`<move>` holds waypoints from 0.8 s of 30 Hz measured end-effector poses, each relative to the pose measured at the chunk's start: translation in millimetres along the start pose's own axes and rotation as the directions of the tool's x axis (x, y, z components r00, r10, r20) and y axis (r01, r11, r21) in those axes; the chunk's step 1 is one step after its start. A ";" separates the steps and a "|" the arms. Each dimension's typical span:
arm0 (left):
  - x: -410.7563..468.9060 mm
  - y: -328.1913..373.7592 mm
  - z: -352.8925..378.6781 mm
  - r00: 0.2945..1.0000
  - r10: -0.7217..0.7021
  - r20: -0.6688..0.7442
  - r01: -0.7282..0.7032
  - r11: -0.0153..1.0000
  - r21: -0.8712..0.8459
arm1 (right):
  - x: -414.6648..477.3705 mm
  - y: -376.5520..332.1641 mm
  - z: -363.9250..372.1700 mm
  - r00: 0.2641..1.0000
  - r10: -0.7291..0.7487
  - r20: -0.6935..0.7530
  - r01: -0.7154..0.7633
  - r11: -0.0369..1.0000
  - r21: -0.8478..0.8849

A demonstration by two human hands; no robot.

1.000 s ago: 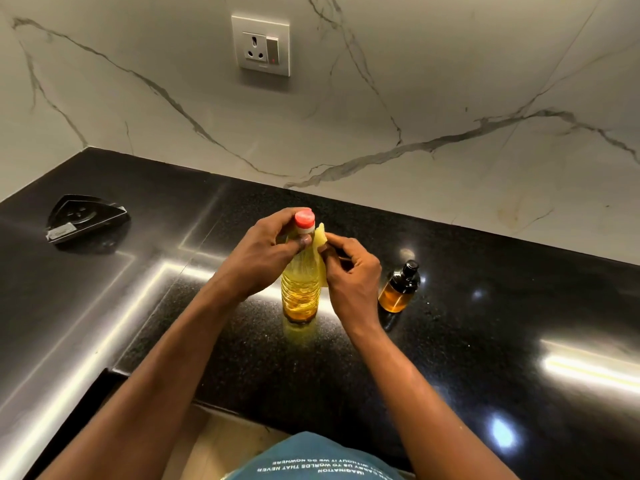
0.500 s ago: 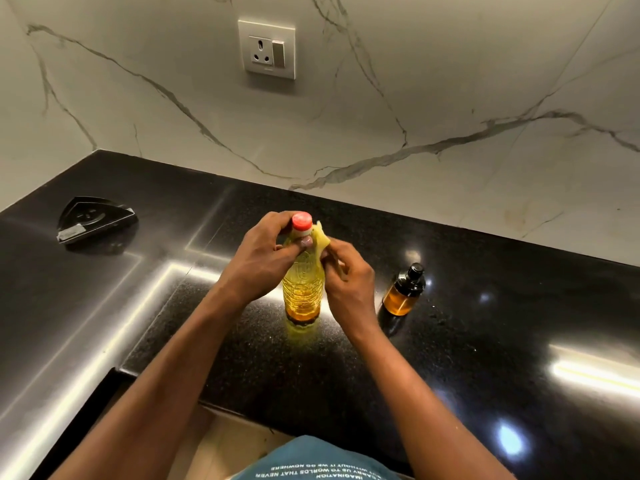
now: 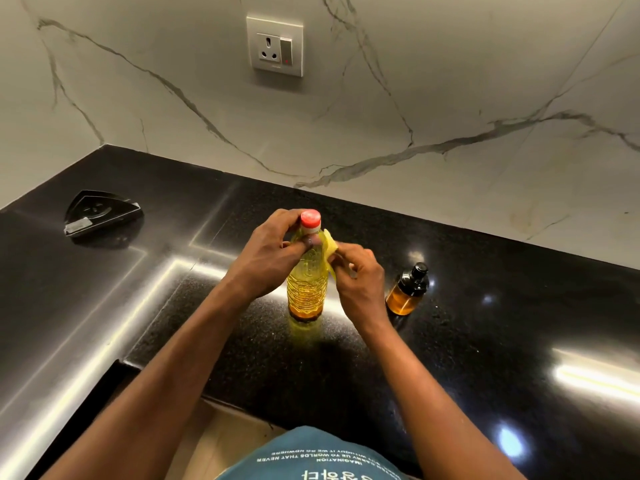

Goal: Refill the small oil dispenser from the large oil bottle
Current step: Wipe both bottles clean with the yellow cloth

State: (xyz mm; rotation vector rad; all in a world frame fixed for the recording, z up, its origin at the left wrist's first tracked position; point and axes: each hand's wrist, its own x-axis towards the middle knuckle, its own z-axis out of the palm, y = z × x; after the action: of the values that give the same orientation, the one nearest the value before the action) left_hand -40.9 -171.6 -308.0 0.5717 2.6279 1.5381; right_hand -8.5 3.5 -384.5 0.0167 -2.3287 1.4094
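The large oil bottle (image 3: pixel 307 289) stands upright on the black counter, full of yellow oil, with a red cap (image 3: pixel 310 217) on top. My left hand (image 3: pixel 266 258) grips its neck just under the cap. My right hand (image 3: pixel 356 275) pinches a yellow strip (image 3: pixel 330 244), a label or wrapper, that sticks out from the bottle's right shoulder. The small oil dispenser (image 3: pixel 408 289), amber with a black top, stands to the right of my right hand, untouched.
A black triangular object (image 3: pixel 102 216) lies at the far left of the counter (image 3: pixel 485 341). A wall socket (image 3: pixel 276 46) sits on the marble backsplash above. The counter's front edge runs below my forearms.
The yellow strip has come a little further off the bottle's side as my right hand pulls it right and down. My left hand keeps its hold on the neck.
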 end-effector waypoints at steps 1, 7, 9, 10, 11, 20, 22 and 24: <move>-0.2 0.5 0.7 1.000 -0.001 -0.003 0.001 1.000 -0.004 | -0.6 3.6 -0.6 0.999 0.029 0.012 -0.029 1.000 -0.004; -0.3 1.0 -1.6 1.000 -0.006 0.005 0.006 1.000 0.009 | 15.2 -19.3 -6.8 0.999 -0.050 0.022 0.050 0.999 0.002; 0.8 1.2 -2.8 1.000 -0.011 0.011 0.011 1.000 0.015 | 15.3 -13.6 -4.1 0.998 -0.043 0.035 0.043 0.999 -0.014; 1.3 2.1 -2.8 1.000 -0.014 0.012 0.014 1.000 0.017 | 13.9 -6.9 -3.1 0.999 -0.016 0.043 0.017 1.000 -0.024; 1.7 2.3 -2.2 1.000 -0.019 0.011 0.019 1.000 0.017 | 12.2 0.3 -2.6 0.998 0.021 0.058 -0.019 0.999 -0.031; 2.8 5.0 -3.5 0.999 -0.011 0.041 0.010 1.000 0.020 | 26.4 -14.5 -1.0 0.989 0.137 0.062 -0.147 0.966 0.213; 4.4 6.8 -4.4 0.998 -0.016 0.057 0.014 0.999 0.046 | 28.4 -15.2 0.1 0.991 0.118 0.070 -0.128 0.977 0.169; 5.4 7.5 -5.6 0.996 -0.036 0.076 0.030 0.996 0.088 | 26.3 -8.7 -0.8 0.988 0.130 0.083 -0.141 0.980 0.142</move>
State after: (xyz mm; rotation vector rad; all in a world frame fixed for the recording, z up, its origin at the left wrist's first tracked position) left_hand -45.0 -171.2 -298.0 0.5778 2.6427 1.3702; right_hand -30.3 5.2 -367.5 -0.0498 -2.3169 1.6717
